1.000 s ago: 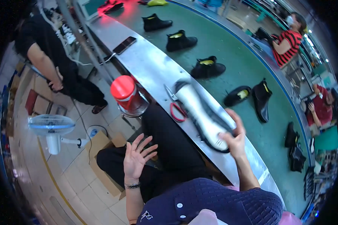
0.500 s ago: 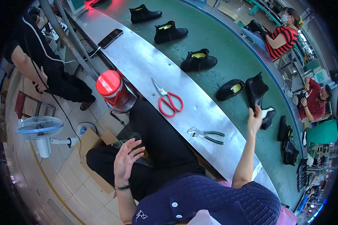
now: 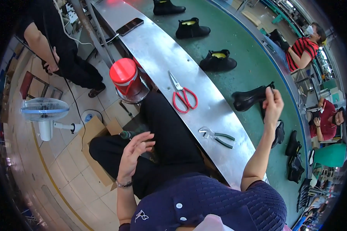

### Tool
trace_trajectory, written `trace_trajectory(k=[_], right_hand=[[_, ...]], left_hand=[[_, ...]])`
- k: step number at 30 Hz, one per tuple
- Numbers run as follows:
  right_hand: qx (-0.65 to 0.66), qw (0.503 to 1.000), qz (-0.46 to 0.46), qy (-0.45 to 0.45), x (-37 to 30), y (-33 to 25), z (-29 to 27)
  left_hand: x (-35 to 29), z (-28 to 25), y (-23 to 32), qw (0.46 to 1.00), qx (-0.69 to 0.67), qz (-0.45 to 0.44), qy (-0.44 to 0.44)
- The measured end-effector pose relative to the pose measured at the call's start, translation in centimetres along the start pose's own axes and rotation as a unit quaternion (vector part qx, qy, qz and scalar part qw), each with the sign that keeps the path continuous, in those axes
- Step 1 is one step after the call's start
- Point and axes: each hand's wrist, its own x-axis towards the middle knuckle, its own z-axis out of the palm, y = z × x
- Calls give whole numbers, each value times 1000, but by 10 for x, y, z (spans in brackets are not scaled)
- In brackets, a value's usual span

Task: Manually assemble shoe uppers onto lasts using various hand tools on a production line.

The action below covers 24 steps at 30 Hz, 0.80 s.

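My right hand (image 3: 273,106) is closed on the top of a black ankle boot (image 3: 250,99), which hangs tilted over the green belt with its toe to the left. Part of another black shoe (image 3: 278,134) shows beside my right forearm. My left hand (image 3: 134,154) is held above my lap, fingers stretched and apart, holding nothing. Scissors with red handles (image 3: 185,99) and pincers with green handles (image 3: 216,138) lie on the metal ledge between my hands.
Black boots (image 3: 219,61) with yellow lining stand along the green belt (image 3: 235,42). A red lidded bucket (image 3: 124,75) sits in a wire holder left of the ledge. A phone (image 3: 130,27) lies farther up. A fan (image 3: 45,115) and a standing person (image 3: 58,50) are at left.
My right hand now grips a black boot, held tilted above the belt, and has moved farther away. My left hand stays over my lap, fingers tipped more to the right. The view has shifted slightly.
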Motion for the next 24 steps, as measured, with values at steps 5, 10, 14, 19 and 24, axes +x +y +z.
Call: trace_trajectory(k=[5, 10, 14, 19, 24], right_hand=[[113, 979, 80, -153, -48, -100, 65], [177, 881, 174, -402, -85, -113, 151], [168, 824, 189, -507, -106, -95, 213], [105, 814, 159, -549, -129, -80, 217], [-234, 855, 26, -462, -123, -22, 151]], left_hand=[[32, 45, 32, 967, 229, 80, -77], [40, 39, 29, 957, 206, 153, -133], [7, 10, -4, 977, 139, 163, -8], [-23, -10, -36, 984, 38, 157, 72], [-40, -34, -55, 966, 102, 198, 134]])
